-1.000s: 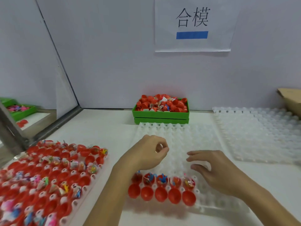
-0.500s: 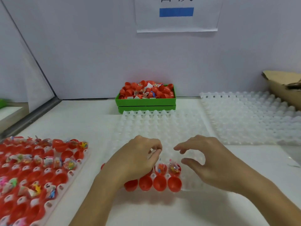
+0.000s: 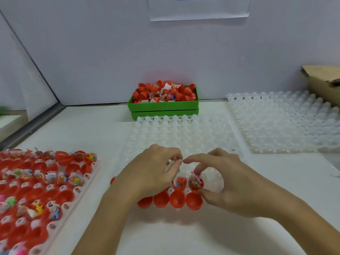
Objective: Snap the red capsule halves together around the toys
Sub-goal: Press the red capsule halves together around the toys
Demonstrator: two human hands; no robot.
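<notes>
We sit at a partitioned factory assembly station. Around the green bin (image 3: 163,104) of capsule parts we see stacked moulded trays (image 3: 283,122), and a posted station label (image 3: 199,8) above.

left hand (image 3: 150,173) hides the left capsules (image 3: 166,199) of the row | its fingertips curl, grasp cannot be told | paper sign (image 3: 199,8) cut by top edge | left tray (image 3: 36,190) cut by left and bottom edges | box (image 3: 323,83) cut at right

Bare tabletop (image 3: 184,234) lies open in front of the centre tray (image 3: 184,137). Filled tray (image 3: 88,173) bounds the left, green box (image 3: 163,107) the rear, white trays (image 3: 287,122) and cardboard box (image 3: 323,83) the right.
</notes>
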